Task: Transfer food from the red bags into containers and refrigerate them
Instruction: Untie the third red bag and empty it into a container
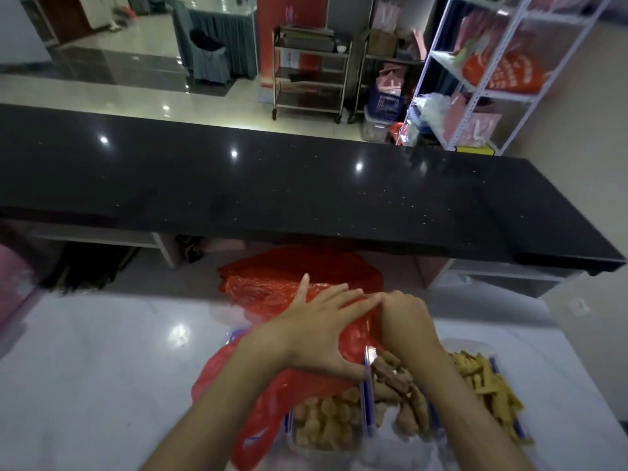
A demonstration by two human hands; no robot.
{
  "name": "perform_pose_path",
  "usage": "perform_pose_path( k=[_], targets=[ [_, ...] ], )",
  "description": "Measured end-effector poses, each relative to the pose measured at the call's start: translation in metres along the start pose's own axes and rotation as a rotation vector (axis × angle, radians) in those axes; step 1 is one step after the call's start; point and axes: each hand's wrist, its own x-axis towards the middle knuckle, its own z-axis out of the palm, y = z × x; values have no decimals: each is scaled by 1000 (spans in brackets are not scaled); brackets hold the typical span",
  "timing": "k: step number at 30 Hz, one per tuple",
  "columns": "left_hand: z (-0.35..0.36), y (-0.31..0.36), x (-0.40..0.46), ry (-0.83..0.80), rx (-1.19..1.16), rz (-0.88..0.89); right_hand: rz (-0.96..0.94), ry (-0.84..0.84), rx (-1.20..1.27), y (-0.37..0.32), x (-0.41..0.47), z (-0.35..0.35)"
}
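Three clear containers stand side by side near the front of the white table (102, 368). The left container (326, 426) holds round golden nuggets, the middle container (397, 396) brown fried strips, the right container (489, 389) yellow sticks. A red plastic bag (258, 413) lies over the left container's far side and hangs down in front. My left hand (319, 331) rests flat on it with fingers spread. My right hand (404, 317) is curled, pinching the red plastic just behind the middle container. More crumpled red bags (299, 277) lie beyond both hands.
A long black counter (306, 192) runs across behind the table, with shelves beneath it. Past it stand metal trolleys (311, 69) and a white rack (492, 73) with bags. A pink object (13, 283) sits at the left edge.
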Motion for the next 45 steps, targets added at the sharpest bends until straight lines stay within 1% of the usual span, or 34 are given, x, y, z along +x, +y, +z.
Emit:
perform_pose_path(
  k=[3,5,7,9,13,14,17,19,21,24,28,31,34,36,39,41,45],
  targets=[
    [8,-17,-1,30,-20,-90,57,14,12,-2,-2,2],
    [14,-25,2,74,77,-153,94,17,31,-3,-2,3],
    [19,-28,5,136,231,-191,103,35,63,-6,-2,6],
    [20,-25,7,199,306,-215,103,67,87,-10,-1,8],
    [20,-8,10,250,234,-132,80,154,67,-18,0,12],
    [24,-4,14,258,230,-133,70,164,69,-20,1,13],
    [39,-7,29,302,298,-237,27,157,90,-26,4,12],
    [46,-25,35,335,295,-322,5,128,114,-26,6,11],
    [48,-50,37,374,287,-349,0,93,115,-19,8,14],
    [50,-85,34,446,310,-335,24,81,93,-1,15,28],
    [50,-122,33,460,396,-305,69,66,64,23,29,53],
    [53,-145,34,467,459,-271,28,74,40,35,43,73],
    [66,-168,40,407,489,-252,-72,78,44,35,56,92],
    [73,-178,45,309,442,-281,-113,65,24,36,65,108],
    [82,-190,55,81,312,-290,-136,-70,7,39,79,130],
    [86,-199,59,-25,250,-290,-117,-190,28,42,89,138],
    [98,-220,61,-61,253,-314,-124,-393,74,39,106,142]
  ],
)
